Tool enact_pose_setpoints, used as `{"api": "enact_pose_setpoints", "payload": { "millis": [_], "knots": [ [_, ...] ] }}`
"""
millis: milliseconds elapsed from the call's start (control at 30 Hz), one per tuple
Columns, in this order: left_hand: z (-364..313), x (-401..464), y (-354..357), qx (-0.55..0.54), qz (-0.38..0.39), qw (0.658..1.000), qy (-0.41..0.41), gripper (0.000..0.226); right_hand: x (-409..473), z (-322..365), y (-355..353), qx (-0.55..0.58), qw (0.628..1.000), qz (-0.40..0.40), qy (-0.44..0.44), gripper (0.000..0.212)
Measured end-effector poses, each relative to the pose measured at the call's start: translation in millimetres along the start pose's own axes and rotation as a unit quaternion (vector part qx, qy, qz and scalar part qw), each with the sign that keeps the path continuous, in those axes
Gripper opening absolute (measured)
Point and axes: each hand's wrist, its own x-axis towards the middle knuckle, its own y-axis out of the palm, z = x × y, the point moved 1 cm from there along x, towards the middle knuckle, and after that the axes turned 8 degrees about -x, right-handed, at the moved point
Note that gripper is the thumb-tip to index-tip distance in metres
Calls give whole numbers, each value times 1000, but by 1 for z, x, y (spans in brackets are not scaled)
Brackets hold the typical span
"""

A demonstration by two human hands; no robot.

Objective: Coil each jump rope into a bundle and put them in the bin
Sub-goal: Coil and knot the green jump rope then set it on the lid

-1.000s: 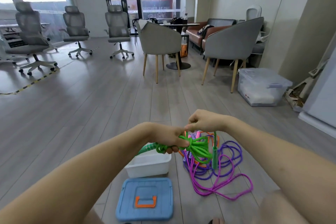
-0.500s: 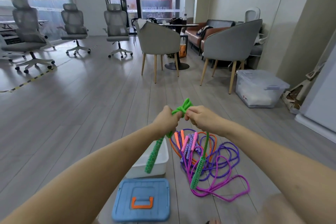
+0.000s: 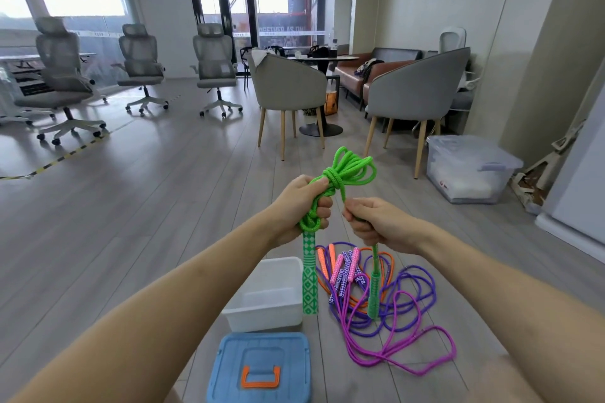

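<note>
Left hand (image 3: 306, 203): clenched around the bundled green jump rope (image 3: 340, 173), held upright in the air above the floor. Right hand (image 3: 373, 222): clenched around a single strand of the same rope, just beside the left hand, not touching it.

Green jump rope: braided cord, gathered into several loops and wrapped with turns of its own cord at the top of the left fist; loops projected upward and to the right. Small loops showed below the fist as well. One green handle (image 3: 309, 275), patterned with white diamonds, hung straight down from the left hand, in front of the bin. Second green handle (image 3: 374, 296) hung on its strand from the right hand, over the ropes on the floor.

White bin (image 3: 262, 314): open, on the wooden floor (image 3: 131, 206) directly below the left forearm. Blue lid (image 3: 260, 366) with orange handle (image 3: 261, 378): flat on the floor, just in front of the bin.

Remaining ropes: a loose tangle on the floor to the right of the bin. Purple jump rope (image 3: 422, 285), magenta jump rope (image 3: 425, 360) and orange jump rope (image 3: 322, 262) overlapped; handles lay together near the bin's right wall.

Further out: grey armchairs (image 3: 288, 85), office chairs (image 3: 140, 59), clear lidded storage box (image 3: 468, 167) by the right wall.
</note>
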Motion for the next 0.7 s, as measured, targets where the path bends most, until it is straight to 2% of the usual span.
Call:
{"api": "enact_pose_setpoints", "payload": {
  "millis": [67, 133, 233, 300, 367, 433, 533, 600, 700],
  "knots": [
    [-6, -4, -7, -32, 55, 997, -32, 13, 1, 1, -3, -4, 1000, 29, 5, 36],
    [-11, -11, -15, -19, 138, 985, -101, 14, -1, -2, -9, -58, 997, 50, 6, 34],
    [-3, -21, -21, 113, 228, 937, -238, 11, -4, -9, -10, -199, 978, 60, 7, 22],
    [14, -26, -22, 235, 239, 891, -306, 13, -3, -8, -1, -303, 949, 81, 36, 28],
    [32, -24, -23, 318, 206, 863, -334, 16, 2, -5, 9, -376, 922, 77, 48, 35],
    [47, -18, -26, 366, 132, 864, -319, 14, 10, -2, 19, -414, 908, 46, 37, 37],
    [62, -3, -29, 323, 29, 914, -245, 7, 22, 0, 32, -479, 877, -17, 17, 42],
    [64, 10, -32, 275, -51, 945, -170, 13, 25, 1, 34, -493, 866, -74, 21, 40],
    [55, 22, -29, 205, -146, 965, -77, 11, 22, 7, 31, -404, 905, -134, 21, 37]
  ]
}}
